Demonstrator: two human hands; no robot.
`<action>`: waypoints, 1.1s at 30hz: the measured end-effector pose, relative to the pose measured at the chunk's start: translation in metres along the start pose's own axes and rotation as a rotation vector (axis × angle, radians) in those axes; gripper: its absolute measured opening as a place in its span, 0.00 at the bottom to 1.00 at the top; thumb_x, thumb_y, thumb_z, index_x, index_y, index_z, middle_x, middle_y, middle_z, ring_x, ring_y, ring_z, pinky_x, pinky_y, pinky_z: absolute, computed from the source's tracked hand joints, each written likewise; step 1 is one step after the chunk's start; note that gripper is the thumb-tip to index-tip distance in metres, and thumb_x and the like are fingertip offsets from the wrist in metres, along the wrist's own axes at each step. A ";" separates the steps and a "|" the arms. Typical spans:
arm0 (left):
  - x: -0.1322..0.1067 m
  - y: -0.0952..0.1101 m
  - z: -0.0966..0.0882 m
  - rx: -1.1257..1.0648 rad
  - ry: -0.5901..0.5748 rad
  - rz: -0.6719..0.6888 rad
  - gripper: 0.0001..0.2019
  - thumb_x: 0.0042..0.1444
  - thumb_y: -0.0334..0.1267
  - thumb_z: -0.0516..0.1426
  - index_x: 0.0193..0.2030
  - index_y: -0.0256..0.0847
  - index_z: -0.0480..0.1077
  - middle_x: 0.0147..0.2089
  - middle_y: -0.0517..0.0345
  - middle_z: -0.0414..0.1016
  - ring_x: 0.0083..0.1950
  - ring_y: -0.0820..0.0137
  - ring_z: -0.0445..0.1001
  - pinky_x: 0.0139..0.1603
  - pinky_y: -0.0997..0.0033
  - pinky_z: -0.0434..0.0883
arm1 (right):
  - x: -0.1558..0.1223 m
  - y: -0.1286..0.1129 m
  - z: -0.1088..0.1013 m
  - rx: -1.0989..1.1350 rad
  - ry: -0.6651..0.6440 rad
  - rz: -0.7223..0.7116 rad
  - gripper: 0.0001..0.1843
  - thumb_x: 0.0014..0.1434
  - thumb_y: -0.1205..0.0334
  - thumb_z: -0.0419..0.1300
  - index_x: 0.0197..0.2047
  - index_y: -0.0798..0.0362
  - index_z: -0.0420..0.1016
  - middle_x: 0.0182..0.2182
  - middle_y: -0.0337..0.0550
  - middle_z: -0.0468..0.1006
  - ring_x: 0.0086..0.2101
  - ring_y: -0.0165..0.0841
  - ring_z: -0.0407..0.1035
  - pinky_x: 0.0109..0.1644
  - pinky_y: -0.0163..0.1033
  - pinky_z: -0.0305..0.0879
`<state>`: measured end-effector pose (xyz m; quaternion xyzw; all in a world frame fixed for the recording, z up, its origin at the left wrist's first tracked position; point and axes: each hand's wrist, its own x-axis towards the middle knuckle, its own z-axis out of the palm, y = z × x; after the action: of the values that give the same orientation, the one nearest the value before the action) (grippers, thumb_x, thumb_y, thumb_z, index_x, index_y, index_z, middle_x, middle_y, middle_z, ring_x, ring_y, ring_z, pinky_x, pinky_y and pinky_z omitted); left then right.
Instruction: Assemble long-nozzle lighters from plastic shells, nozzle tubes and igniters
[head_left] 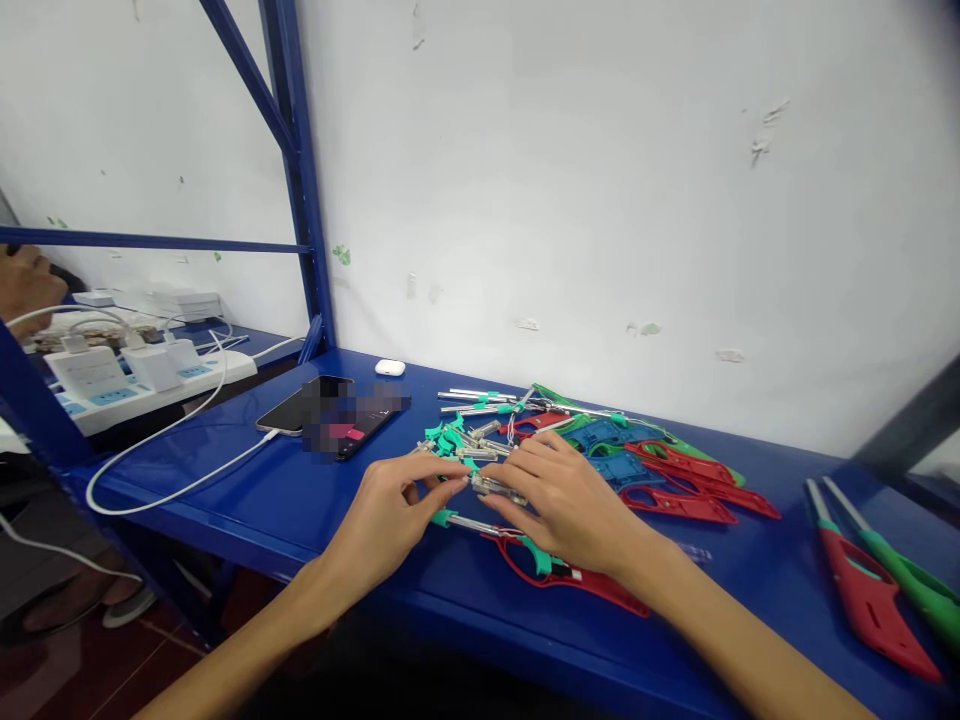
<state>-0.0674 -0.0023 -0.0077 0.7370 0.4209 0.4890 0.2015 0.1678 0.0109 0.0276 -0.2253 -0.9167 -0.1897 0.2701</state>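
Blue table [300,515]: had a smooth top and ran along the wall.
Left part: a silver-edged phone [285,408] lay plugged into a white cable [268,438], a dark phone [381,428] beside it.
Back edge: held a white case [390,368].
Middle: metal rods [480,396], teal pieces [448,437] and clear parts [487,453] lay heaped.
Beside the heap: red shells [679,503] and blue shells [622,470] overlapped.
Right end: a red lighter [862,597] lay near a green lighter [916,587].

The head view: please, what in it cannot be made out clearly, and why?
Clear part: right end covered by the right hand, head view.
Black phone: screen blurred by pixel blocks, head view.
Green lighter: handle end cut off by right edge, head view.
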 end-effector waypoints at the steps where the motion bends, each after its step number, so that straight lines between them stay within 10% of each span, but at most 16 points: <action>1: 0.000 0.000 0.000 0.011 0.011 0.000 0.06 0.64 0.41 0.64 0.44 0.50 0.84 0.35 0.63 0.84 0.26 0.73 0.71 0.24 0.75 0.64 | 0.000 0.000 0.000 0.000 0.007 0.000 0.13 0.74 0.58 0.57 0.47 0.56 0.80 0.34 0.43 0.82 0.35 0.38 0.70 0.47 0.44 0.60; 33: -0.012 0.001 0.006 0.250 0.096 0.333 0.17 0.66 0.29 0.62 0.59 0.48 0.73 0.40 0.64 0.84 0.29 0.76 0.75 0.27 0.79 0.70 | 0.000 -0.006 -0.001 0.028 0.009 -0.022 0.15 0.75 0.59 0.54 0.48 0.57 0.81 0.32 0.43 0.79 0.32 0.36 0.69 0.41 0.42 0.60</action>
<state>-0.0634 -0.0120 -0.0162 0.7915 0.3596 0.4941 0.0048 0.1653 0.0054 0.0272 -0.2108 -0.9204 -0.1810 0.2752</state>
